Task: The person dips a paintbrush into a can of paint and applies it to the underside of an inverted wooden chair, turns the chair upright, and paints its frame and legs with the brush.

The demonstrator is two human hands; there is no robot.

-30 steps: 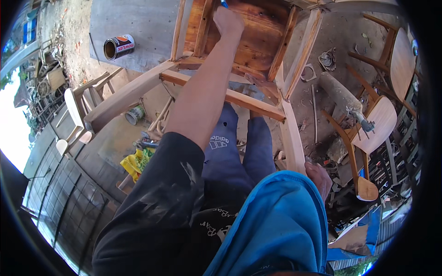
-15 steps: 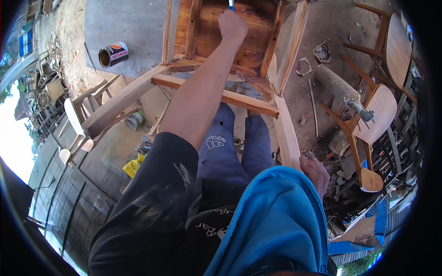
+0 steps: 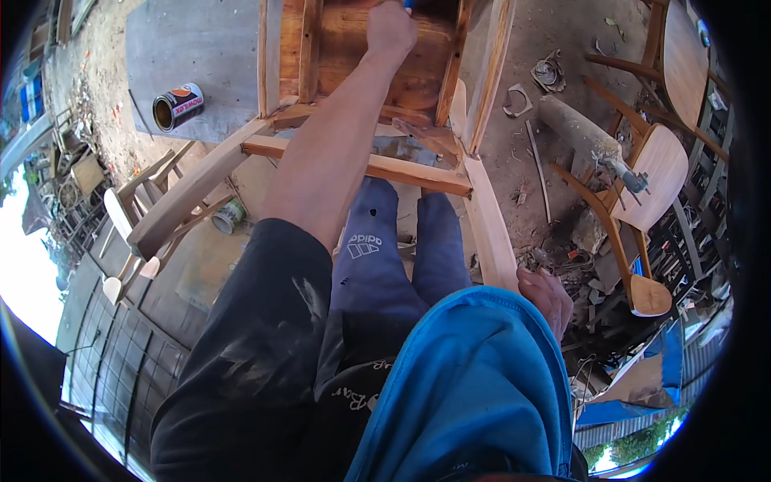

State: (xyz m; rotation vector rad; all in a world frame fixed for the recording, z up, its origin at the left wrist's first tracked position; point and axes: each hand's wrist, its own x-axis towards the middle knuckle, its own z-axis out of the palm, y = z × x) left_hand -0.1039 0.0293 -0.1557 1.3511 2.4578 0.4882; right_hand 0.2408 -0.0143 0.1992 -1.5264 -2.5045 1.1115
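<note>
A wooden chair frame [image 3: 418,173] stands tilted in front of me, its reddish-brown underside panel [image 3: 345,68] glossy. Over that panel, near the top edge, my left hand [image 3: 392,30] is closed around a blue-handled paintbrush [image 3: 409,3]. Only a bit of its handle shows; the bristles are out of sight. My right hand [image 3: 548,299] lies at the near end of the pale right chair leg [image 3: 494,233], fingers curled around it. A blue cloth [image 3: 474,377] hides part of that wrist.
An open paint can [image 3: 178,107] lies on its side on a grey board [image 3: 209,48] at the left. Unfinished chairs [image 3: 654,177] stand on the right, others [image 3: 128,209] on the left. A cement-crusted cylinder [image 3: 582,132] and scraps litter the ground.
My left hand has moved slightly up and left, and less of the brush shows. The whole scene has shifted a little left in view. My right hand keeps its hold.
</note>
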